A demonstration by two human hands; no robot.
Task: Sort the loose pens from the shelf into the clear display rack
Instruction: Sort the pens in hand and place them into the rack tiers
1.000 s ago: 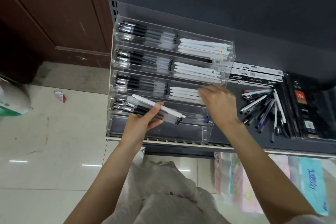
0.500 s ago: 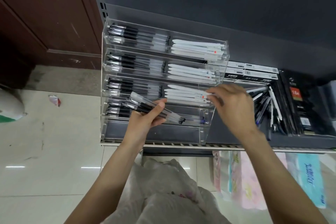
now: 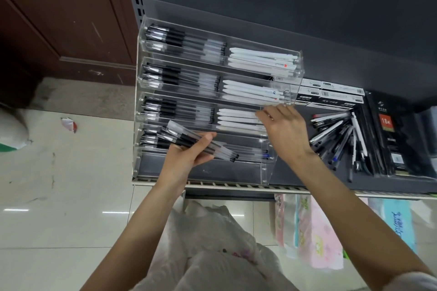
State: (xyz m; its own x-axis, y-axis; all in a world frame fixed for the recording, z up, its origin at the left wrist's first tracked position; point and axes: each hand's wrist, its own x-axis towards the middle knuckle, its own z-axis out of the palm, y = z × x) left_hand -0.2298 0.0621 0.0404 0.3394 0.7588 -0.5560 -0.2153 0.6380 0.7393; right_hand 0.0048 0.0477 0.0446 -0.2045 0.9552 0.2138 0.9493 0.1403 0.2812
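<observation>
A clear tiered display rack (image 3: 266,172) stands on the shelf; each tier holds black-capped clear pens on the left and white pens (image 3: 238,118) on the right. My left hand (image 3: 184,160) grips a bundle of black-capped clear pens (image 3: 212,147), tilted in front of the rack's lower tiers. My right hand (image 3: 287,134) is at the right end of the third tier, fingertips pinched on a white pen among those lying there. Right of the rack, a fan of loose pens (image 3: 338,139) lies on the dark shelf.
Flat pen boxes (image 3: 331,94) lie behind the loose pens, and black packaged notebooks (image 3: 397,142) lie at the far right. The shelf's pale front edge (image 3: 236,187) runs below the rack. Under it are a white plastic bag (image 3: 212,243) and tissue packs (image 3: 307,231).
The white pen that lay on my left hand's bundle is gone from it. My right hand went to the third tier's white pens and moved left along them. The camera shifted slightly.
</observation>
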